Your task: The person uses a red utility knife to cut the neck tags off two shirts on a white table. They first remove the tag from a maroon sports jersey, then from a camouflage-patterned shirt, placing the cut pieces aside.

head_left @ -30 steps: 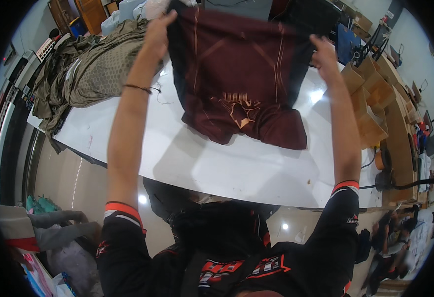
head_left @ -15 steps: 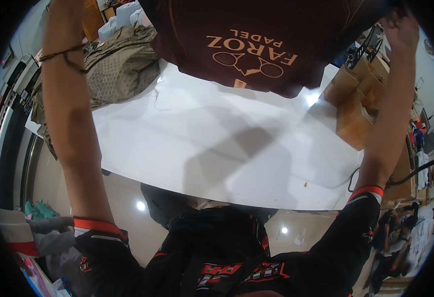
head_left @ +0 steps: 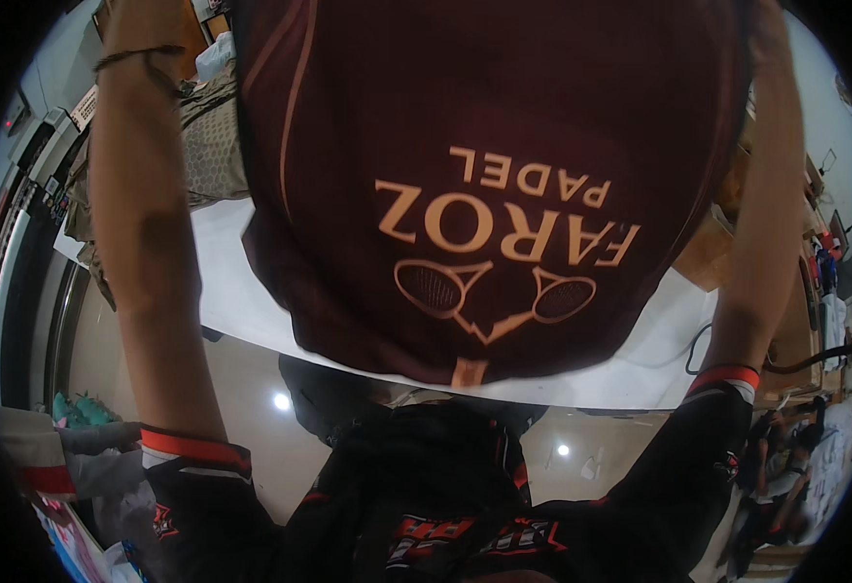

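Note:
A maroon sports shirt [head_left: 348, 126] hangs spread in the air between my raised arms and fills the upper middle of the view. Its orange print, two crossed rackets with lettering, appears upside down. A small orange patch sits at the lower edge, which hangs over the front edge of the white table [head_left: 231, 277]. My left forearm, with a dark cord around it, runs up out of the top edge, so that hand is out of sight. My right hand [head_left: 771, 29] is at the dark upper right rim beside the shirt; its fingers cannot be made out.
Olive patterned cloth [head_left: 214, 146] lies in a heap on the table's far left. Brown cardboard boxes [head_left: 703, 253] stand at the right, partly behind the shirt and my arm. A dark cable [head_left: 824, 358] runs in from the right. Another person [head_left: 785, 466] is at the lower right.
The shirt has swung down and toward me, now covering most of the table and part of the olive cloth. My right hand has moved up toward the rim.

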